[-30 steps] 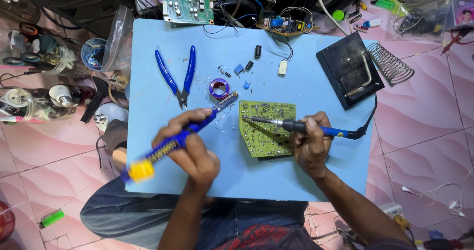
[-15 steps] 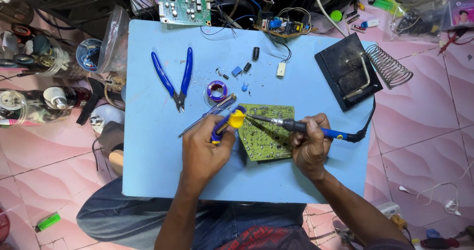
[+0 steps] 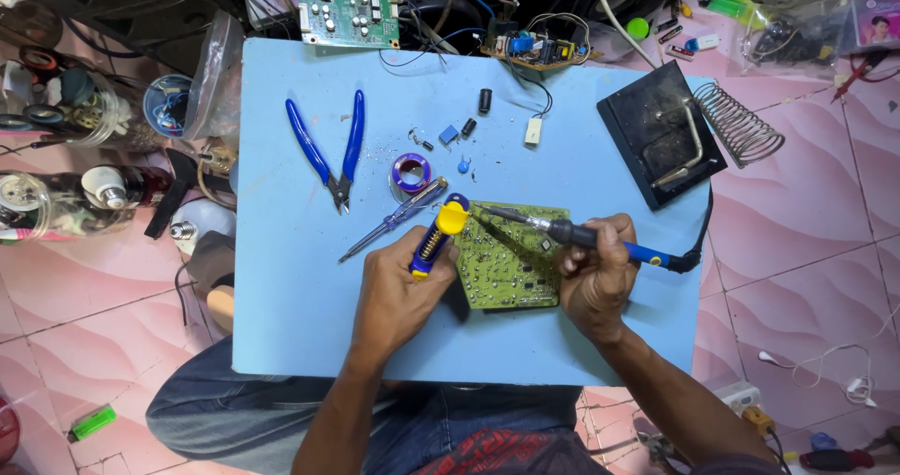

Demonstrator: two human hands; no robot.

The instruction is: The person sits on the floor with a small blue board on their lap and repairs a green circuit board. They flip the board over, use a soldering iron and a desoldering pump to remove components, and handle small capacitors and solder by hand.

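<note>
Blue-handled soldering iron (image 3: 562,233) gripped in right hand (image 3: 592,273), lying near-level, tip pointing left over green circuit board (image 3: 506,259), left hand (image 3: 401,292) clasping yellow-capped desoldering pump (image 3: 439,236) at board's left edge

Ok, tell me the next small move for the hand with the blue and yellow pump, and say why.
Probably lower the left hand a little so the solder sucker brings its tip beside the soldering iron tip. The right hand holds the iron's tip on the green circuit board, while the sucker stands upright at the board's left edge, apparently just short of that spot.
</note>
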